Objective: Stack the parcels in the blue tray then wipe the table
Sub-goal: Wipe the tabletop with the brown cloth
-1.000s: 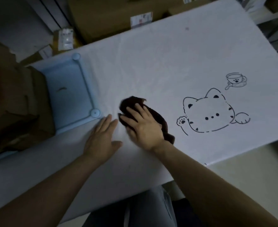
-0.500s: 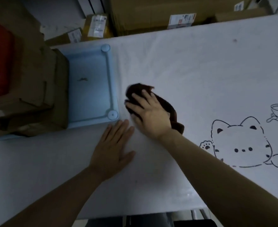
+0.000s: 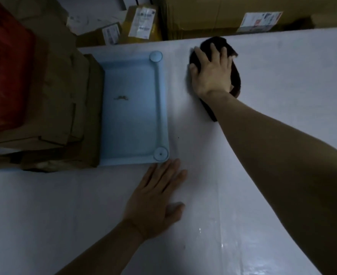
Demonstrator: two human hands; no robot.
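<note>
The room is dimly lit, and everything is tinged grey-blue. Most of the view is taken up by a table [image 3: 282, 66] covered with a white sheet; faint glints of light are caught on its near part. Beyond its far edge, cardboard boxes [image 3: 203, 14] with white labels are packed close together. A pale patch of floor [image 3: 104, 6] is seen between them at upper left.

cloth [image 3: 236, 78]: mostly under right hand [image 3: 211, 76] | parcels [image 3: 54, 86]: cut by left edge | box labels [image 3: 142, 21]: unreadable
</note>
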